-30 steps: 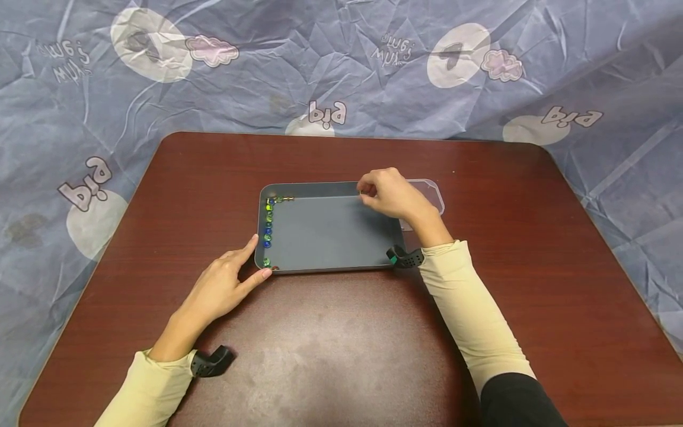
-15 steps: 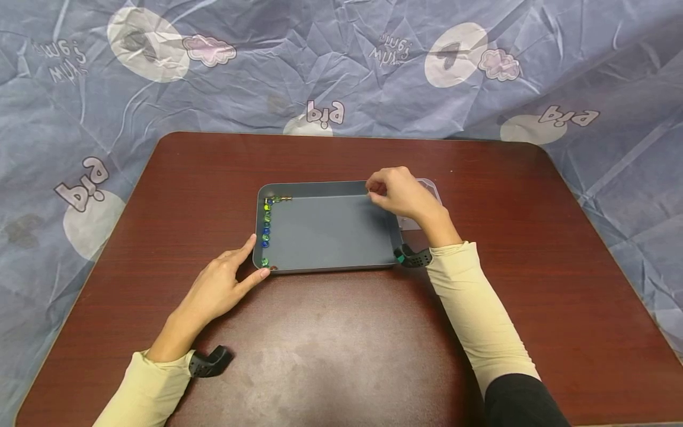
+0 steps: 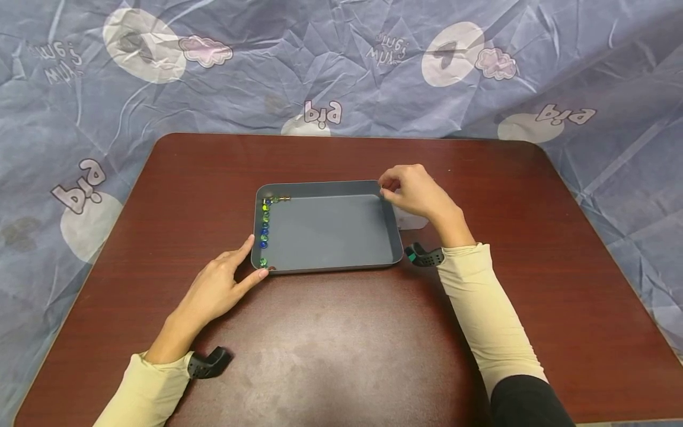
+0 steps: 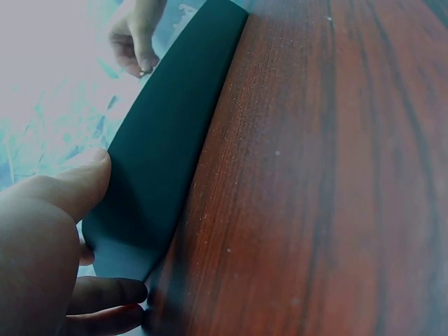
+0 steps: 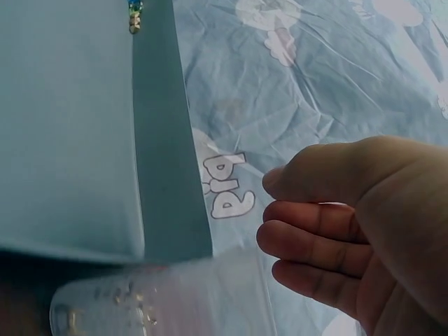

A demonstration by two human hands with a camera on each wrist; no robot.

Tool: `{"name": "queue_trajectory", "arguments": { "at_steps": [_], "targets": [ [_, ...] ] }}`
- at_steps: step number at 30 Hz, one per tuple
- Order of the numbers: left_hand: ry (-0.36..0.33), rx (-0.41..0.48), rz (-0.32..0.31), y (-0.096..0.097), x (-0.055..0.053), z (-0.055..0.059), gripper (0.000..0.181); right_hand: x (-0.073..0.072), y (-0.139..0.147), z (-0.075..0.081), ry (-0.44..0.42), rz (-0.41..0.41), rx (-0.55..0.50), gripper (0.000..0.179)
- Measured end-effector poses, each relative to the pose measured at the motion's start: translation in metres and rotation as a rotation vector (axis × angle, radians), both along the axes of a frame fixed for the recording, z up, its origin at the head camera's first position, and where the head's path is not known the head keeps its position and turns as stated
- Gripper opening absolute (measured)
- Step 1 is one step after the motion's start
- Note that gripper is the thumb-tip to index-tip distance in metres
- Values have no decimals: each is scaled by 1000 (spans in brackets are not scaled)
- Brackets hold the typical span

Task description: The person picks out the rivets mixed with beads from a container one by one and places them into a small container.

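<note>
My left hand rests at the near left corner of a shallow grey tray, its spread thumb and index finger touching the rim. The left wrist view shows that thumb against the tray's outer wall. Several glass marbles line the tray's left side, with small gold-coloured pieces in the far left corner. At the far right corner, my right hand pinches a tiny light-coloured piece between thumb and fingertip, too small to identify. Below that hand lies a clear plastic box holding small gold-coloured bits.
The tray and box stand on a reddish-brown wooden table. A blue-grey printed cloth hangs behind the table's far edge. A black band sits on the left wrist and another band on the right.
My right hand has moved right along the tray's far rim to its corner, covering more of the clear box. The left hand keeps its place on the tray, and the marbles have not moved.
</note>
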State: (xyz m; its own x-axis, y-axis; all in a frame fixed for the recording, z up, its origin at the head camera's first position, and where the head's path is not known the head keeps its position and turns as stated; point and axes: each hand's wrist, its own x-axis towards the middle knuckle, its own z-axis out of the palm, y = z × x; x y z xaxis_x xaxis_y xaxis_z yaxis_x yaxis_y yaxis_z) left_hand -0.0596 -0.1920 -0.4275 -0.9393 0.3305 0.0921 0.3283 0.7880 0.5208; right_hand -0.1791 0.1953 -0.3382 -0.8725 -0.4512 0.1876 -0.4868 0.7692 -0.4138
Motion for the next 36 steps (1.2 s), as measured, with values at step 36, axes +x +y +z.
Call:
{"name": "queue_trajectory", "arguments": {
  "at_steps": [36],
  "targets": [
    [15,-6,-5,0,3,0,76,10,53,2,4,-117,25,18]
  ]
}}
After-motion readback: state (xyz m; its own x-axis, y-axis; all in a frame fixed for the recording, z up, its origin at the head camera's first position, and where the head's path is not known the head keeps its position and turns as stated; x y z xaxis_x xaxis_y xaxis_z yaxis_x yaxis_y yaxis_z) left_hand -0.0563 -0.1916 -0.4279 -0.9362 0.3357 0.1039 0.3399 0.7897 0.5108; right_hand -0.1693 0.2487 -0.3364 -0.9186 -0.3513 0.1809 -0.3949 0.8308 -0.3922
